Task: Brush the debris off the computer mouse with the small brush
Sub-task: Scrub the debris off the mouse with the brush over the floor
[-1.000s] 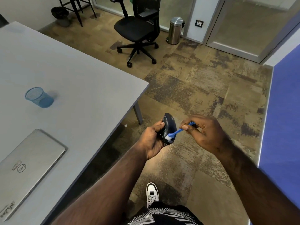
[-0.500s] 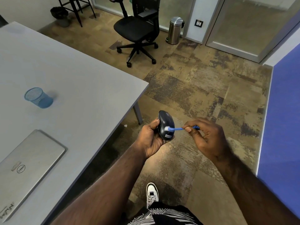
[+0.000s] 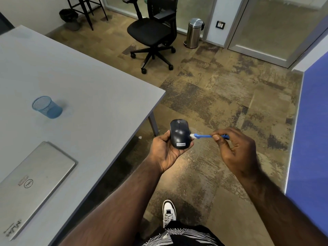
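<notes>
I am cradling the mouse top-up in my left hand, out over the floor beside the table. My right hand is pinching the brush, bristles touching the mouse's right edge. I should be flicking lightly outward, keeping the mouse steady.

Head-worn wide view, facing forward and down, hands close

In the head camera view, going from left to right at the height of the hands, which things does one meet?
Closed silver laptop → grey table → left hand → dark blue computer mouse → small blue brush → right hand → blue wall panel.
</notes>
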`<state>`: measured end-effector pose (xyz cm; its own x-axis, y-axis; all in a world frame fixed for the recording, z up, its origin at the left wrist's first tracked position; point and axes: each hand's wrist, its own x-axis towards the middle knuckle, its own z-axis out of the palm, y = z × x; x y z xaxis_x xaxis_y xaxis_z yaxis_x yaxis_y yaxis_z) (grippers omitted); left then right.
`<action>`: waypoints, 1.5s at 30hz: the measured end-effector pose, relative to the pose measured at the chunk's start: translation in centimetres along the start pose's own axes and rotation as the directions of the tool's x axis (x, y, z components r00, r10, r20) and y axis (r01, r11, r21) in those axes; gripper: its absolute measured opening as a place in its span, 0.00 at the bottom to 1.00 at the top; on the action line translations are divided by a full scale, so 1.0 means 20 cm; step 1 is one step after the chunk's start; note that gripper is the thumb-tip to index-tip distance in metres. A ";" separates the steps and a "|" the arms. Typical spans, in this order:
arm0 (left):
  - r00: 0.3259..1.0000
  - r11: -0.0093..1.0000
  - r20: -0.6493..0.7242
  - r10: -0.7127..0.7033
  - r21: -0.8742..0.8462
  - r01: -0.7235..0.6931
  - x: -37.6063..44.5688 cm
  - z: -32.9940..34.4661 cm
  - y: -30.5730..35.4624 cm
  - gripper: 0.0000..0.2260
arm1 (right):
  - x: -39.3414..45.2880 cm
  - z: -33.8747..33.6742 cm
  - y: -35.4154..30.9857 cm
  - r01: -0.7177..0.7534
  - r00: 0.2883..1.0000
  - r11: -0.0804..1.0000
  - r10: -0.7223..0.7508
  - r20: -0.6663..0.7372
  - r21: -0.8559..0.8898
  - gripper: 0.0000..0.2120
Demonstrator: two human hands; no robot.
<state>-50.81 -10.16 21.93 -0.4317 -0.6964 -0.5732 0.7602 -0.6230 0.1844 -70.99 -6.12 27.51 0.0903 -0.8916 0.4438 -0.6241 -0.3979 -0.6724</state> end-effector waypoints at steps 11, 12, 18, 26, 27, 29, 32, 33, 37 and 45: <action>0.999 1.000 0.054 -0.008 0.006 0.008 0.00 0.01 0.00 0.23 | 0.04 -0.02 -0.04 0.098 0.995 0.995 -0.098 0.006 0.027 0.08; 0.999 1.000 0.053 -0.014 0.017 0.013 0.00 0.01 0.00 0.23 | 0.04 -0.01 -0.05 0.110 0.993 0.993 -0.111 0.043 0.035 0.08; 0.999 0.996 0.045 0.000 0.091 -0.004 -0.01 0.02 -0.01 0.22 | 0.07 0.00 -0.03 0.055 0.997 0.998 -0.055 -0.057 -0.001 0.06; 0.998 0.993 0.057 -0.003 0.118 -0.004 -0.02 0.01 -0.01 0.25 | 0.08 0.01 -0.03 0.041 0.998 0.999 -0.042 -0.038 -0.016 0.07; 0.998 0.993 0.057 -0.009 0.116 0.002 -0.02 0.01 -0.01 0.25 | 0.09 0.01 -0.03 0.019 0.998 1.000 -0.020 -0.067 -0.016 0.06; 0.999 0.994 0.045 -0.004 0.109 -0.001 -0.02 0.00 -0.01 0.24 | 0.09 0.00 -0.03 0.026 0.999 1.000 -0.026 -0.038 -0.006 0.05; 0.999 0.996 0.045 0.011 0.084 -0.015 -0.02 -0.01 -0.01 0.23 | 0.07 -0.01 -0.03 0.067 0.997 0.997 -0.068 0.046 0.022 0.04; 0.999 0.997 0.042 0.011 0.081 -0.014 -0.02 -0.01 -0.01 0.23 | 0.08 -0.01 -0.03 0.061 0.998 0.998 -0.062 0.034 0.021 0.04; 0.999 0.996 0.034 -0.004 0.094 0.001 -0.03 -0.01 -0.01 0.24 | 0.07 -0.01 -0.03 0.044 0.999 0.999 -0.044 -0.009 0.031 0.06; 0.998 0.985 0.055 -0.025 0.175 0.015 -0.04 0.01 -0.02 0.23 | 0.11 0.00 -0.02 -0.004 0.997 1.000 0.003 -0.077 -0.013 0.06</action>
<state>-50.77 -9.49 22.40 -0.4767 -0.6994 -0.5325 0.6572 -0.6859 0.3125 -70.56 -7.82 28.80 0.0284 -0.8735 0.4860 -0.6348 -0.3913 -0.6662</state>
